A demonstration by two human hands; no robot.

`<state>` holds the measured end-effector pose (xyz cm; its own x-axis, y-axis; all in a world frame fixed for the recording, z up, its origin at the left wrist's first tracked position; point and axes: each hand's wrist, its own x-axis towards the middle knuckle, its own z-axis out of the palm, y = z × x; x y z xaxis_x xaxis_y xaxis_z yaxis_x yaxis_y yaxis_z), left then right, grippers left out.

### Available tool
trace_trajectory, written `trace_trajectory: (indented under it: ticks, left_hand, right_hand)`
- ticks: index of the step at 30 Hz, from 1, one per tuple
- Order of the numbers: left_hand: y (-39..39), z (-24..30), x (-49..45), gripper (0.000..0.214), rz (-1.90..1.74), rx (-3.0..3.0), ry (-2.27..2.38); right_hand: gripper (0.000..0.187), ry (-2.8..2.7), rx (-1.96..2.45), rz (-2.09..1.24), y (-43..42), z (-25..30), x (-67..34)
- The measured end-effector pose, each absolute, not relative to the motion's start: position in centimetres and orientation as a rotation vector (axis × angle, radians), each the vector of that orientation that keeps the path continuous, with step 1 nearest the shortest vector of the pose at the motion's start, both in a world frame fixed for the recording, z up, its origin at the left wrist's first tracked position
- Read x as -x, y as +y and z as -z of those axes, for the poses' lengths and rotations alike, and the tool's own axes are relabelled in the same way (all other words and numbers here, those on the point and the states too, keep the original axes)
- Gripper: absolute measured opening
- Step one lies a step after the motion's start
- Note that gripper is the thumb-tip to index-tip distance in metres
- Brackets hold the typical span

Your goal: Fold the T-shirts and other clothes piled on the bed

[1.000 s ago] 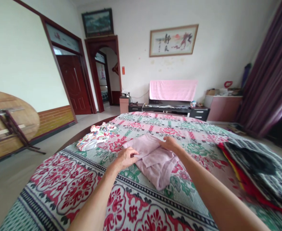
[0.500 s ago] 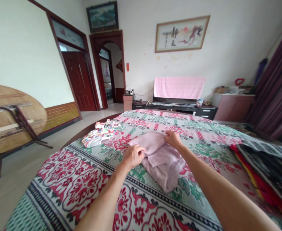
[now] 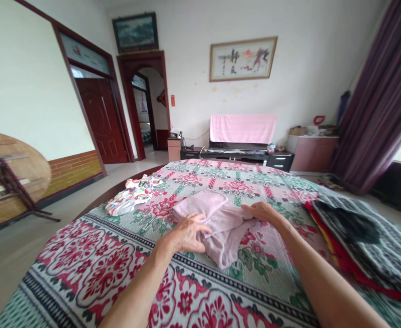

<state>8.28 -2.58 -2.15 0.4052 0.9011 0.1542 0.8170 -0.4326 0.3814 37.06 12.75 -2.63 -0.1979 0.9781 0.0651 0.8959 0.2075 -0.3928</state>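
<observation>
A pale pink garment lies partly folded on the flowered bedspread. My left hand rests on its near left edge, fingers curled and pinching the cloth. My right hand lies on its right edge with the fingers closed on the fabric. Both forearms reach in from the bottom of the view.
A small colourful crumpled cloth lies at the bed's far left. Folded dark patterned and red blankets lie at the right. A folded round wooden table leans at the left wall. A TV stand with a pink towel stands beyond the bed.
My right hand has moved from the garment's far edge toward me and to the right edge. My left hand has slid nearer along the left edge. The garment looks more folded.
</observation>
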Motion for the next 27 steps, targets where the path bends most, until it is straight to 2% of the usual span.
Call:
trace_trajectory:
  ticks: [3,9,10,13,14,18,20,23,27]
  left_hand:
    - [-2.7,2.6,-10.0,0.031,-0.526,-2.527,1.46]
    - [-2.6,1.5,-9.1,0.027,-0.708,-2.276,1.473]
    - [-2.7,0.9,-8.3,0.025,-0.724,-2.193,1.493]
    - [-3.3,-0.9,-5.9,0.022,-0.76,-2.046,1.49]
    - [-3.6,-1.3,-5.2,0.022,-0.753,-2.002,1.47]
    - [-4.3,-2.0,-3.4,0.019,-0.651,-1.835,1.412]
    - [-4.3,-1.4,-3.1,0.02,-0.648,-1.772,1.359]
    - [-3.3,0.6,-3.1,0.024,-0.847,-1.586,1.279]
    - [-1.3,3.7,-3.7,0.032,-1.309,-1.294,1.521]
  right_hand:
    - [0.044,-2.302,1.758,-0.467,11.6,2.2,-37.0]
    - [0.02,-2.332,1.724,-0.676,9.6,0.3,-37.2]
    - [0.022,-2.341,1.678,-0.729,9.0,-0.3,-37.3]
    - [0.051,-2.393,1.442,-0.971,6.9,-2.2,-37.6]
    - [0.052,-2.429,1.359,-1.07,6.2,-2.7,-37.6]
    - [0.024,-2.598,1.183,-1.401,4.5,-4.4,-36.8]
    - [0.019,-2.612,1.183,-1.481,4.9,-4.9,-36.1]
    - [0.022,-2.439,1.177,-1.539,7.1,-4.9,-34.6]
    - [0.027,-1.759,1.097,-1.499,10.4,-1.8,-31.7]
